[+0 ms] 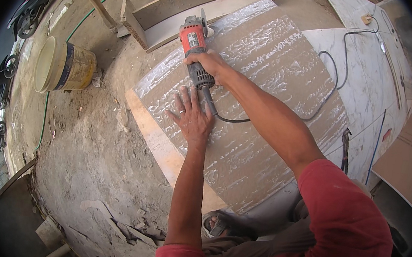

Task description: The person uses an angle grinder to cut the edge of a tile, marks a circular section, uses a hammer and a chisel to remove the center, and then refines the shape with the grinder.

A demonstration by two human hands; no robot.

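My right hand (207, 63) is wrapped around the body of a red and black angle grinder (193, 40). Its disc (204, 22) stands at the far end, close to the far left edge of a large tile (244, 147). Brown with white ridged streaks, the tile's upturned face slopes away in front of me. My left hand (192, 117) lies flat on it near the left edge, fingers spread, just below the grinder's rear end. From there a black cord (234, 121) runs right, passing under my right forearm. A pale board (150, 143) shows beneath the tile's left edge.
To the left a whitish bucket (68, 65) lies tipped on the dusty ground. Beyond the tile is a wooden frame (178, 9). White marbled slabs (369, 80) and a cardboard sheet (406, 162) are at the right. A green hose (82, 20) crosses the far left; broken shards (127, 227) lie nearer.
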